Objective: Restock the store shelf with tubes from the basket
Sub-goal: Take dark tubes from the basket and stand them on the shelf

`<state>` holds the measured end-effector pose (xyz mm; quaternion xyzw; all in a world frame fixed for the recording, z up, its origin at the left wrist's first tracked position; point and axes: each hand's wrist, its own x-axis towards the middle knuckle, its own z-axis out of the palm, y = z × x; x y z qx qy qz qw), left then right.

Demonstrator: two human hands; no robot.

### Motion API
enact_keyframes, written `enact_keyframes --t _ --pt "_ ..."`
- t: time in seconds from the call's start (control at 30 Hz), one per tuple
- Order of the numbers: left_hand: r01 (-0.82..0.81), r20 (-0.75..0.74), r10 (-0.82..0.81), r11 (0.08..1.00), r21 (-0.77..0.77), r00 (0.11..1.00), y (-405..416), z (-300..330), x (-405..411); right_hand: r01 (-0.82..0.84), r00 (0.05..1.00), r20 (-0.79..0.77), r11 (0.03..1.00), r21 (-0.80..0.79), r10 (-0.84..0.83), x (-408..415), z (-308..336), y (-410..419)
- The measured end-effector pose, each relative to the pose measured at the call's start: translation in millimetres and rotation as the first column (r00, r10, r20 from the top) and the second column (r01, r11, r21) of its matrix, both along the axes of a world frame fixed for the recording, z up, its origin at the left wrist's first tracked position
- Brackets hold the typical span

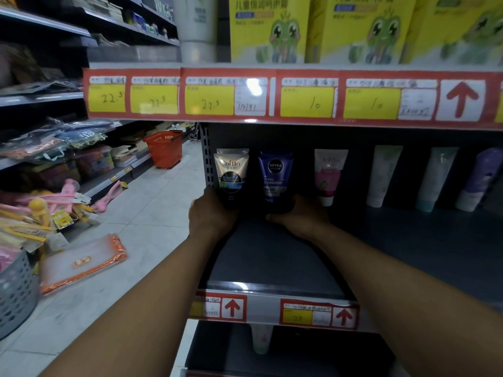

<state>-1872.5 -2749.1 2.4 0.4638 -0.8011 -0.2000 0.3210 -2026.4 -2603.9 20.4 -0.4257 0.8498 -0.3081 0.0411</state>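
Dark grey shelf [272, 257], mid-height, w/ both arms reaching in from the bottom of the view. Left hand [211, 213] is wrapped round the base of a black Softto tube [231, 176], fingers grasping it from the left side; tube stands cap-down, upright, at the far left of the shelf just beside the perforated upright post [206, 156]. Right hand [299, 216] is cupped under and around the base of a blue Nivea Men tube [275, 178], fingers closed on its lower end; that tube is also upright, cap-down, just right of the Softto one, a narrow gap between them.

Further right along the back of the same shelf, apart from each other: a white-and-pink tube [328, 175], a pale white tube [382, 175], a white-teal tube [435, 178], a purple tube [481, 178] at frame edge, all leaning a bit against the back panel.

Shelf above carries yellow boxes [269, 28] w/ a green frog cartoon, and its front edge has red-and-yellow price tags [209, 99] reading 22.5 and 10, plus red arrow cards.

Orange shopping basket [164, 149] sits on the tiled floor [152, 208] down the aisle, well apart from the hands; contents can't be made out.
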Motion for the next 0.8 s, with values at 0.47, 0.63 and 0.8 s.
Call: enact_keyframes --t 0.47,0.63,0.8 --pt "0.181 0.194 -0.167 0.982 -0.053 0.967 66.1 22.8 49.9 -0.169 0.985 0.050 0.981 0.093 0.165 40.1 15.6 91.2" --pt "0.194 0.209 -0.172 0.977 -0.087 0.963 113.9 31.2 73.4 -0.163 0.985 -0.055 0.985 0.060 0.166 57.7 22.5 133.7" --pt "0.213 0.161 -0.190 0.967 -0.139 0.969 164.3 33.8 85.0 -0.100 0.981 -0.177 0.992 -0.081 0.085 74.3 7.5 180.2"
